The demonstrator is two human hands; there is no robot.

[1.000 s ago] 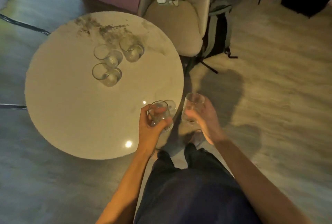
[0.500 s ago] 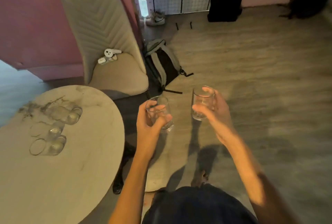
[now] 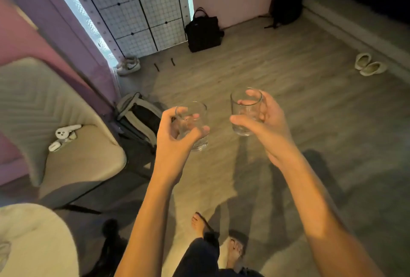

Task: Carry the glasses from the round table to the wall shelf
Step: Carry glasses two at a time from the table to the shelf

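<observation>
Two hands, left and right, each wrap one clear round glass over open wooden floor, past the white table's edge.

A lived-in home room: padded chair, bags and shoes on wood-look floor.
</observation>
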